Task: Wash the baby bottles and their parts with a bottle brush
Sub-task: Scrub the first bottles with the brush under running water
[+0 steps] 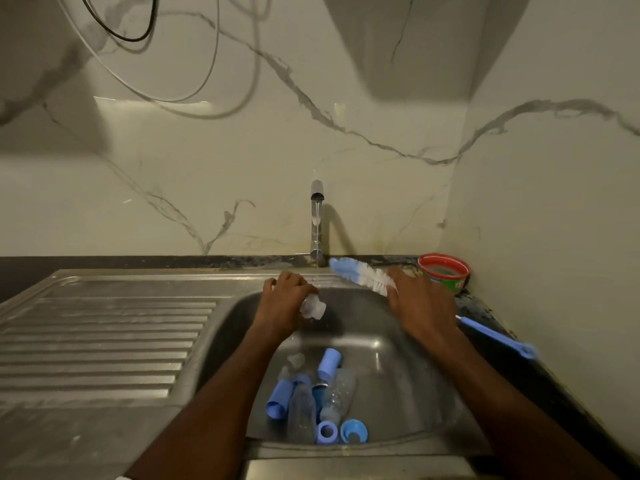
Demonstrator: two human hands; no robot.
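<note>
Stainless steel formed the sink point(408, 344), and everything here is placed by it. Over the back part of the basin, the left hand point(282, 304) held a small clear bottle part point(313, 308); its fingers were curled round this piece, directly under the thin stream of water from the tap point(317, 216), which stood behind the sink at the marble wall. The right hand point(420, 306) was above the right rim of the sink, and it gripped the bottle brush point(362, 275). The blue and white bristle head pointed up and to the left, toward the tap, while the blue handle point(498, 337) came out behind the wrist and reached over the dark desk point(485, 306) on the right of the sink. The fingers of this hand were closed round the brush just below the bristles.

In the front part of the basin lay the other pieces together: two clear baby bottles point(303, 410), side by side, blue caps point(278, 398) lying on their sides, and two blue rings point(327, 432) near the front wall. A small clear teat point(295, 359) lay behind them.

To the right of the sink, in the corner of the desk, stood a red-rimmed bowl point(443, 271). To the left of the basin was the ribbed draining board point(104, 341).
</note>
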